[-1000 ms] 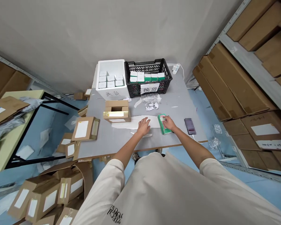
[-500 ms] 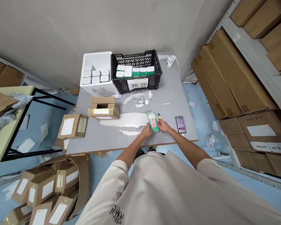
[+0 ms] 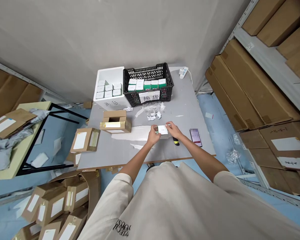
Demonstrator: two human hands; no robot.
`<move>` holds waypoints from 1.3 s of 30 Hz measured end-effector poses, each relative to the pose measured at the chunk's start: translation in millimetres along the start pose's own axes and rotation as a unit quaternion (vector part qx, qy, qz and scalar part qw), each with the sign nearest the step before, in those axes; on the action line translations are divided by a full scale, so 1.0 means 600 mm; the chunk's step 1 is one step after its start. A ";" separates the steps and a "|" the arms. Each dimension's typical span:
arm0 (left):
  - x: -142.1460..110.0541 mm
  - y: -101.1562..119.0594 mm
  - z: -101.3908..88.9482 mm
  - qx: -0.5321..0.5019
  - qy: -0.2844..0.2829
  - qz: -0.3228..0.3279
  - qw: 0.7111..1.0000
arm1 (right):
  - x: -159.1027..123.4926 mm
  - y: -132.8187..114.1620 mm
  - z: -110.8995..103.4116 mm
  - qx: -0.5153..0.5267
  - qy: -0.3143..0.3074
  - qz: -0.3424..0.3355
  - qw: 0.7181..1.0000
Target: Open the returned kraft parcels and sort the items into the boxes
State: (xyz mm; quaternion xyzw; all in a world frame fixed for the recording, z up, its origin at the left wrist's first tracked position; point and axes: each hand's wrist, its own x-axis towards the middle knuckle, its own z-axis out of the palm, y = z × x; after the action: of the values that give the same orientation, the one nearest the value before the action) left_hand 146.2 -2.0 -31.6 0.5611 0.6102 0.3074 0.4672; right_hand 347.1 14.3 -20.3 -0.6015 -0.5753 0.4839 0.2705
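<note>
A small green-and-white box [image 3: 162, 130] is upright between my two hands, its white end with dark print facing up. My left hand [image 3: 153, 136] grips its left side. The fingers of my right hand [image 3: 174, 129] close on its right upper edge. Beneath my right wrist lies a black-and-yellow tool, perhaps a utility knife [image 3: 176, 141], partly covered by the hand. Left of my hands, a white paper strip [image 3: 133, 133] lies flat on the table, close to an open brown carton [image 3: 116, 122].
Similar boxes stand in a white foam box [image 3: 113, 104] and a black crate [image 3: 168, 95] at the back. A phone [image 3: 196, 137] lies on the right. Crumpled paper [image 3: 154, 115] is mid-table. A closed carton [image 3: 84, 139] sits at the left edge.
The green box went from lying flat under my right hand to being held by my left, and now stands upright between both hands. My right hand has left the black-and-yellow tool.
</note>
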 end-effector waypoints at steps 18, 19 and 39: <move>0.033 -0.063 -0.069 0.060 -0.055 0.105 0.991 | 0.046 -0.024 0.052 -0.225 -0.018 -0.189 0.956; 0.037 -0.065 -0.069 0.059 -0.055 0.105 0.991 | 0.047 -0.026 0.052 -0.232 -0.019 -0.196 0.953; 0.064 -0.078 -0.079 0.006 -0.077 0.096 0.992 | 0.037 -0.069 0.032 -0.307 -0.069 -0.170 0.934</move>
State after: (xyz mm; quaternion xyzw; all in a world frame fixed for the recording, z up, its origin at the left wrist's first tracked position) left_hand 87.0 33.7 -64.7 0.6417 0.5180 0.3031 0.4775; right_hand 309.4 38.8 2.8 -0.5137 -0.8065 0.2710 0.1104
